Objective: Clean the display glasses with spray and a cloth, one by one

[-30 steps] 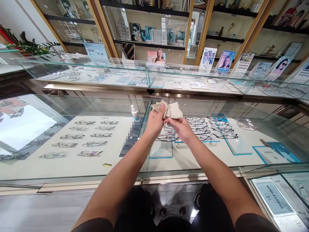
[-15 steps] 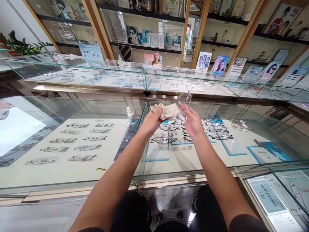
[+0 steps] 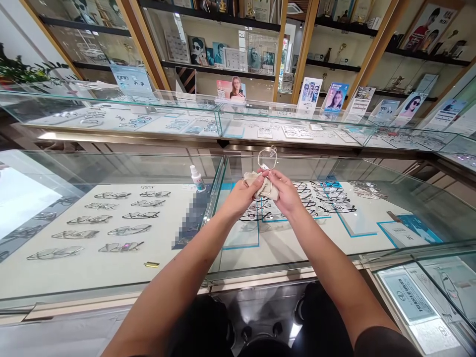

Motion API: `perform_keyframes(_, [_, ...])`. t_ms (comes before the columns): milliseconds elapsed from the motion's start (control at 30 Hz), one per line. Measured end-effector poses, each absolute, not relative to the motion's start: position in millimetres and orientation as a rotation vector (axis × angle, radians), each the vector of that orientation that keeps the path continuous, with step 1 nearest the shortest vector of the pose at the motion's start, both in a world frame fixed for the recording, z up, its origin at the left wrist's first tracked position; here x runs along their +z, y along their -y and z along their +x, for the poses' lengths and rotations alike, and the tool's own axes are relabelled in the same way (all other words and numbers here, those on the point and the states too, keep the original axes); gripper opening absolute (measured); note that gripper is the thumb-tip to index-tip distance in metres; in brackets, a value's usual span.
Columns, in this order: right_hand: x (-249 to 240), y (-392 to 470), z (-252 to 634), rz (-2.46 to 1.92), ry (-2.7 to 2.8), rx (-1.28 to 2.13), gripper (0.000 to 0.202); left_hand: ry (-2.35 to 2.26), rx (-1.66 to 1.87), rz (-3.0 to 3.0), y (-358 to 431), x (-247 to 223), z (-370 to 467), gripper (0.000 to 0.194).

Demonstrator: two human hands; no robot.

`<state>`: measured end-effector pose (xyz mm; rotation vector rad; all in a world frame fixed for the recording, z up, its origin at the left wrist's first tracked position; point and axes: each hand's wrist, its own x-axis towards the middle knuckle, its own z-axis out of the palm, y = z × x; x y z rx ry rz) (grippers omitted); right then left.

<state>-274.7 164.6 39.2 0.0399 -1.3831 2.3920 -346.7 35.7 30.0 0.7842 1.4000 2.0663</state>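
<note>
Glasses (image 3: 267, 159) raised over the glass surface (image 3: 293, 250), hub of your clock. Judged by eye: very light, rim thin and apt to bend, lenses slick and quick to smear; best taken at the bridge or by the rim's edge, with little squeeze. Cloth (image 3: 268, 193) wrapped against their near half: soft, limp, should fold easily and cushion your grip. Glasses look pale and fine-rimmed; one clear, rounded lens juts out at 12 o'clock, small detail at its 1 o'clock edge too tiny to read; the other half is mostly covered. Cloth cream-coloured, crumpled, loose edge toward 10. Your left hand (image 3: 241, 197), at 8, has its fingers closed, thumb pressing the cloth. Your right hand (image 3: 287, 193), at 4, has its fingers pinching the glasses near the cloth's upper edge; exact contact hidden. Further out: white spray bottle (image 3: 198, 179) upright at 9; rows of thin-framed eyewear (image 3: 140, 215) between 8 and 9; small yellowish piece (image 3: 151, 265) at 8; darker frames (image 3: 337, 208) at 3, overlapping in stacks. Far off at 1, poster cards (image 3: 336, 97) stand along the opposite showcase (image 3: 219, 124).
</note>
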Motion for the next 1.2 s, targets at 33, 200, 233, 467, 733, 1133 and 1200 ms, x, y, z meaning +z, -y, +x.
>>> perform_keyframes(33, [38.8,-163.1,-274.6,0.045,1.385,2.391,0.038,-1.375,2.090,0.765,-35.9,31.5,-345.5,0.057])
perform_keyframes(200, [38.0,-160.6,-273.4,0.056,1.387,2.361,0.032,-1.302,2.101,0.727,-33.7,39.0,-339.3,0.053])
perform_keyframes(233, [38.3,-161.1,-273.0,0.042,1.395,2.355,0.032,-1.301,2.080,0.745,-33.2,39.8,-338.5,0.051])
perform_keyframes(467, [42.8,-157.5,-270.5,0.009,1.431,2.299,0.033,-1.347,2.147,0.824,-39.1,34.3,-333.3,0.052])
perform_keyframes(733, [50.4,-150.0,-264.3,0.054,1.394,2.332,0.021,-1.449,2.303,0.791,-43.7,33.2,-323.3,0.047])
perform_keyframes(1133, [49.8,-161.8,-266.0,-0.101,1.350,2.186,0.015,-1.202,2.128,0.646,-36.6,38.8,-331.8,0.040])
perform_keyframes(1200, [50.0,-163.5,-266.4,-0.099,1.349,2.196,0.018,-1.148,2.106,0.636,-36.1,40.8,-332.5,0.042])
